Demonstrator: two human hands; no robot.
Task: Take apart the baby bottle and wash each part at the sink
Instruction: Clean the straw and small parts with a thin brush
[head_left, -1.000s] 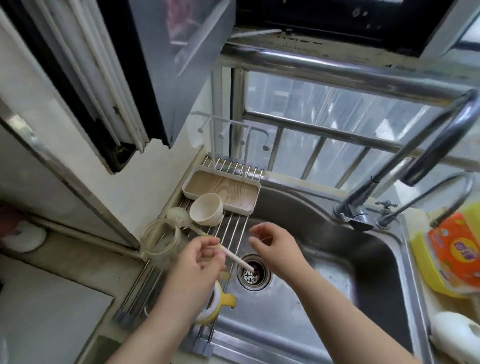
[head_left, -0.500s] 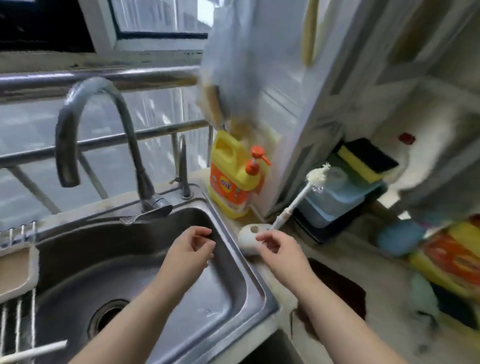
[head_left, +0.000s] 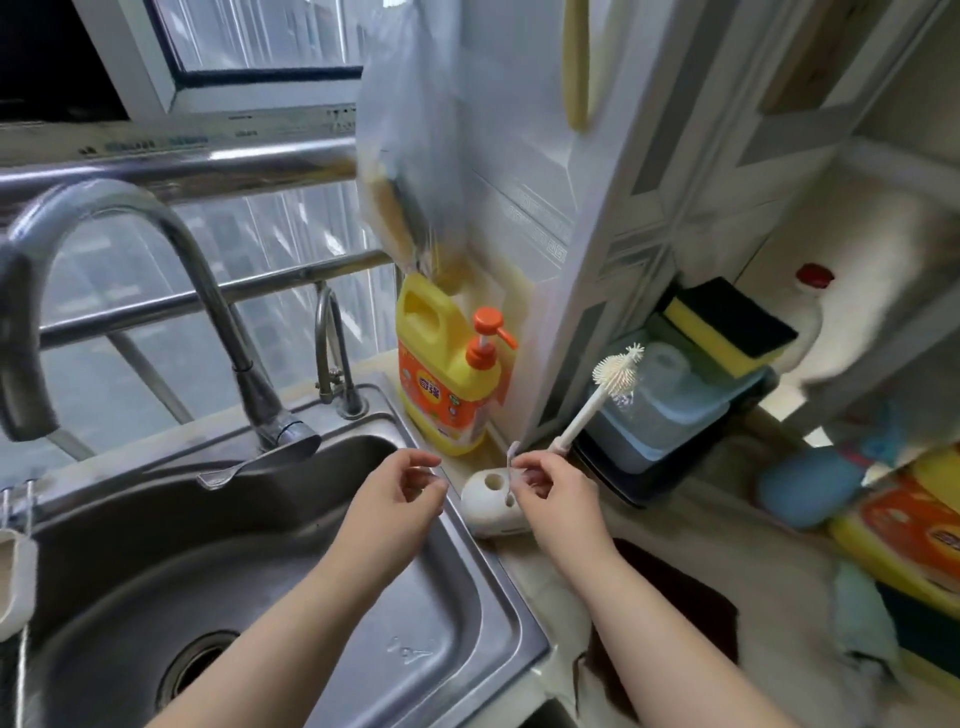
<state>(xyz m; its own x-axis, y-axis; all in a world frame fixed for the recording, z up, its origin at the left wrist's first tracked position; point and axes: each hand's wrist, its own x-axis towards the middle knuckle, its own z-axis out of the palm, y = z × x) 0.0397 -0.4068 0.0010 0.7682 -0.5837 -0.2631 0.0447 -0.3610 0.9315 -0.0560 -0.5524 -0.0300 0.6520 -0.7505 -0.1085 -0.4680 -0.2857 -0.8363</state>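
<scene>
The right hand (head_left: 553, 486) pinched a thin straw brush (head_left: 511, 467) above the white holder (head_left: 488, 501), beside the sink (head_left: 467, 561); a bottle brush (head_left: 597, 395) stood in that holder; the left hand (head_left: 402, 486) hovered with loosely curled fingers, holding nothing; no bottle part showed.

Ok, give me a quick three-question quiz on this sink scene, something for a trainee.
1. True or false: the left hand is holding a bottle part.
2. Which hand pinches the thin white stick at the white holder? A: left. B: right hand. C: neither.
3. Fill in: the pump on the yellow detergent bottle is ___.

Key: 1 false; 2 B; 3 orange.
</scene>
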